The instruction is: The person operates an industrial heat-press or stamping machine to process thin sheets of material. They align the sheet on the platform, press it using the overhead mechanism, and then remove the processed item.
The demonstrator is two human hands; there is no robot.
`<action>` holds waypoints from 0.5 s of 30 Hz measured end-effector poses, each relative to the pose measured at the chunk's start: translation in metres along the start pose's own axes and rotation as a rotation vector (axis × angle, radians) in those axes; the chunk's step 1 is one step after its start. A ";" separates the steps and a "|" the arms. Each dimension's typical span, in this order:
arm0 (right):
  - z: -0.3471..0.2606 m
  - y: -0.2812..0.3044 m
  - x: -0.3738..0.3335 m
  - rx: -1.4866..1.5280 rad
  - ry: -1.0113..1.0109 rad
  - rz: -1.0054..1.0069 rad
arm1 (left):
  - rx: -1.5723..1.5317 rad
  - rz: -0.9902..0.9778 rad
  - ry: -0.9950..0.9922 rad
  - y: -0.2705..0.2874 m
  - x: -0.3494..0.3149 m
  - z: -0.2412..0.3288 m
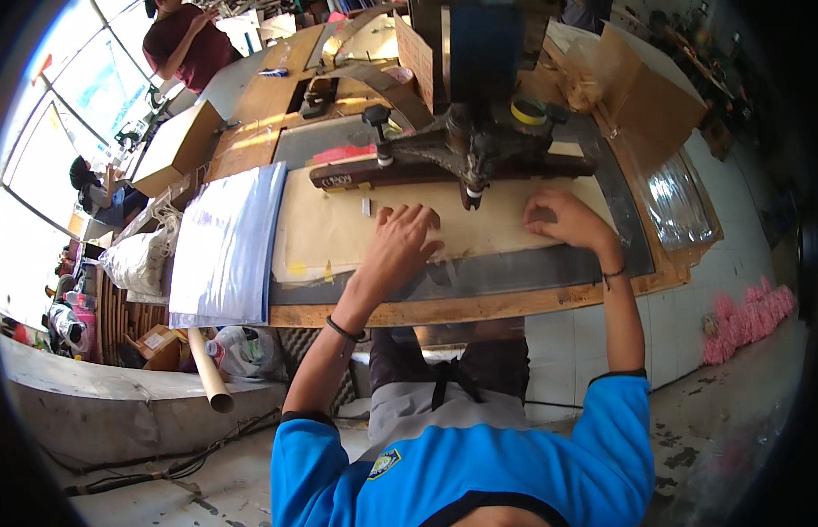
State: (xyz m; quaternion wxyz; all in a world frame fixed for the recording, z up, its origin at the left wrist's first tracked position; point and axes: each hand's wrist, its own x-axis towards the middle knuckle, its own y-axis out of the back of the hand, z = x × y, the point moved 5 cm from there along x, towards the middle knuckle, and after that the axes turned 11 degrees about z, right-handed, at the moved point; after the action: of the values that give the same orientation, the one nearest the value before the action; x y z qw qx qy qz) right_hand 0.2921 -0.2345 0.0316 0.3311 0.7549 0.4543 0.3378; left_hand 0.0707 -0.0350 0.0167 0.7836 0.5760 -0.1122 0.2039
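— Lying flat under the press: a tan paper sheet (339,233), wide and pale.
— Spreading across the surface (479,307)?
— Yes, stretching left to right, its far edge tucking beneath a dark wooden bar (444,169).
— And over it?
— Resting on its near part, a clear film (444,268), glinting, barely showing, touching both hands.

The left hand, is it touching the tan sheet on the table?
Touching. The head view shows the left hand pressed flat, fingers spread, on the tan sheet, with no gap.
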 end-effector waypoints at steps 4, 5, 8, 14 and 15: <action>-0.016 -0.006 -0.019 -0.022 0.009 0.146 | 0.004 0.135 -0.128 0.006 -0.011 0.007; -0.019 -0.006 -0.025 -0.071 0.086 0.210 | 0.021 0.147 -0.140 0.009 -0.015 0.009; -0.027 -0.007 -0.040 -0.137 0.130 0.295 | 0.028 0.184 -0.151 0.010 -0.030 0.014; -0.075 -0.048 -0.030 -0.154 0.273 0.195 | 0.056 0.119 -0.031 -0.003 -0.052 0.033; -0.083 -0.064 -0.029 -0.125 0.297 0.169 | 0.052 0.106 -0.021 -0.009 -0.056 0.035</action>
State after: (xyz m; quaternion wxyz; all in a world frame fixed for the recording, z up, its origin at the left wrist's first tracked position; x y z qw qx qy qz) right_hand 0.1847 -0.2212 0.0204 0.2770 0.7101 0.4112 0.5000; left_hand 0.0274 -0.0811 -0.0032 0.7552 0.5917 -0.1455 0.2417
